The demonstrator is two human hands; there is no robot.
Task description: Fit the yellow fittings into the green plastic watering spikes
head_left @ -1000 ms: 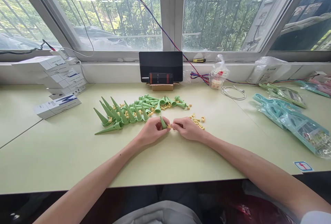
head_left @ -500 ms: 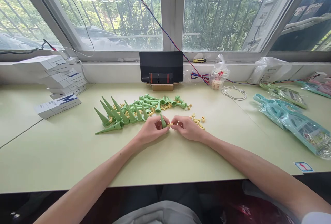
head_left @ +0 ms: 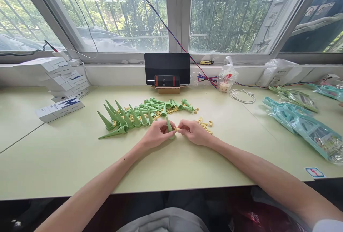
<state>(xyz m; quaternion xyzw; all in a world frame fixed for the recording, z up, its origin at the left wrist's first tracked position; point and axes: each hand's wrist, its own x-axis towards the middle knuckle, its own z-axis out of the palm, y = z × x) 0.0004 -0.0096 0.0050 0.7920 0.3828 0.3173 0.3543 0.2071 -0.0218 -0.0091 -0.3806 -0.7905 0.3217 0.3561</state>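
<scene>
My left hand (head_left: pixel 158 133) is closed round a green cone (head_left: pixel 169 125) that stands point up at the middle of the table. Against the cone's right side, my right hand (head_left: pixel 195 132) pinches a small yellow piece (head_left: pixel 177 129). The fingertips of both hands nearly meet there. Several upright green cones (head_left: pixel 136 117) form rows behind and left of my left hand, and one green cone (head_left: pixel 114 132) lies on its side. More green cones (head_left: pixel 152 105) lie farther back among yellow pieces. Just beyond my right hand is a small pile of yellow pieces (head_left: pixel 205 125).
White boxes (head_left: pixel 66 78) are stacked at the back left. A tablet (head_left: pixel 167 66) with a phone (head_left: pixel 167 81) before it stands at the back. A wrapped cup (head_left: pixel 226 76), a white cable (head_left: pixel 242 96) and bagged turquoise items (head_left: pixel 302 125) are on the right.
The cone in my left hand now shows its base below the fingers. At the far right, the pink item is gone from view, a turquoise one shows there, and a bit of someone's hand appears at the edge.
</scene>
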